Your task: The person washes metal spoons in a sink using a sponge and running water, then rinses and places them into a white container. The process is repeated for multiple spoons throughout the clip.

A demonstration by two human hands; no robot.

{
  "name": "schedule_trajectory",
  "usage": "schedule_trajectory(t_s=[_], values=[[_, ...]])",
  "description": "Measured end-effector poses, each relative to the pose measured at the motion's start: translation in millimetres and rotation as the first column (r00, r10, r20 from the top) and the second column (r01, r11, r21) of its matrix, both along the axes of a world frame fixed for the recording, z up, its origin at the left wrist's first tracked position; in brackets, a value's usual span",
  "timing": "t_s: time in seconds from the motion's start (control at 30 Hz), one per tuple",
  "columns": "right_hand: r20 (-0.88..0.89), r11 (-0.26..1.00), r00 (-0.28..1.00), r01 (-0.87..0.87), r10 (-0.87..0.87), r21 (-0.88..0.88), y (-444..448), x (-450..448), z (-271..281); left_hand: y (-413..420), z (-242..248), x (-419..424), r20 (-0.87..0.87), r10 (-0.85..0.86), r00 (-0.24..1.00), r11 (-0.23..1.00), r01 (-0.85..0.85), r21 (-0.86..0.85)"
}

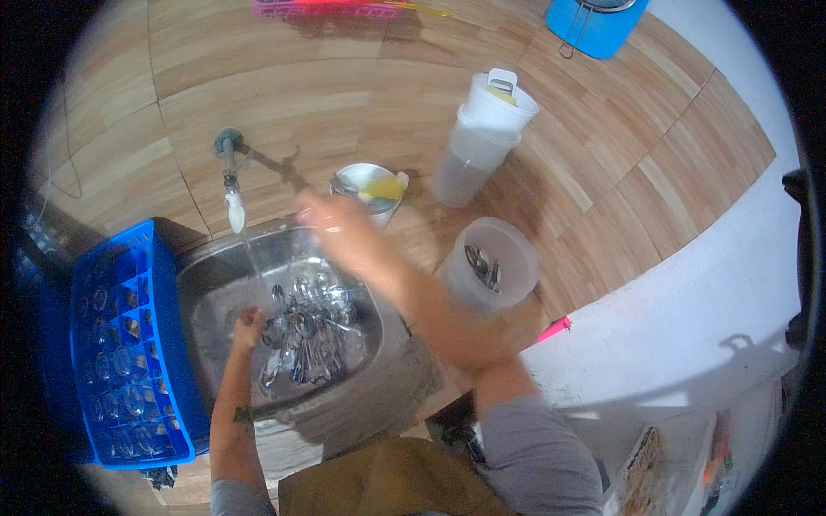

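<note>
Water runs from a wall tap (235, 206) into a steel sink (219, 322). A pile of wet metal spoons and other cutlery (313, 342) lies in the sink's right half. My left hand (250, 321) is low over the sink beside the stream, at the pile's left edge; its fingers look curled, and whether they hold anything cannot be told. My right hand (322, 216), blurred, is raised over the sink's back rim, just left of a white tub (362, 175) holding a yellow sponge (382, 188). What its fingers hold is unclear.
A blue compartment rack (151, 387) of glasses stands left of the sink. At the right are a translucent bucket (523, 271) with cutlery inside and stacked plastic containers (474, 145). A blue board or tray (597, 32) with a strainer is at the upper right, a pink basket (322, 9) at the top.
</note>
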State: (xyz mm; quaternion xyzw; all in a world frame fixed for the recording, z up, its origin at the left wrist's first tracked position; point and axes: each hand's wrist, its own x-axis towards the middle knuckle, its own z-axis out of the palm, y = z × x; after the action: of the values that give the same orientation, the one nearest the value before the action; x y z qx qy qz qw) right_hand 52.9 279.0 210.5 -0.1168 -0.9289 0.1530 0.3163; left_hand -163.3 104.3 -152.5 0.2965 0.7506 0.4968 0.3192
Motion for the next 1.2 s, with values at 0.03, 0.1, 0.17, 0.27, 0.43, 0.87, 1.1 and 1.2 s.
schedule_trajectory(t_s=[0.03,0.1,0.17,0.27,0.43,0.87,1.1,1.2], values=[[0.126,0.995,0.988,0.099,-0.094,-0.034,0,28,34,-20,-36,-11,-0.166,-0.113,0.980,0.988,0.094,-0.119],[0.077,0.955,0.956,0.273,-0.283,0.114,10,86,79,-31,-51,-4,-0.273,-0.263,0.925,0.940,0.181,-0.290],[0.140,0.850,0.840,0.509,-0.525,0.132,25,135,105,-29,-21,19,-0.199,-0.272,0.942,0.907,0.182,-0.379],[0.109,0.741,0.759,0.578,-0.642,0.341,46,184,98,-39,-31,27,-0.148,-0.138,0.979,0.930,0.077,-0.359],[-0.020,0.712,0.740,0.654,-0.673,0.254,52,217,72,-50,-35,30,-0.116,-0.129,0.985,0.898,0.066,-0.435],[0.291,0.531,0.473,0.524,-0.832,0.666,120,235,17,-56,-33,28,-0.234,-0.140,0.962,0.852,-0.004,-0.523],[0.281,0.451,0.354,0.741,-0.892,0.497,100,203,24,-71,-20,37,-0.136,-0.062,0.989,0.879,-0.011,-0.476],[0.296,0.566,0.482,0.707,-0.825,0.424,118,240,-33,-72,-24,34,-0.158,-0.043,0.987,0.835,-0.052,-0.548]])
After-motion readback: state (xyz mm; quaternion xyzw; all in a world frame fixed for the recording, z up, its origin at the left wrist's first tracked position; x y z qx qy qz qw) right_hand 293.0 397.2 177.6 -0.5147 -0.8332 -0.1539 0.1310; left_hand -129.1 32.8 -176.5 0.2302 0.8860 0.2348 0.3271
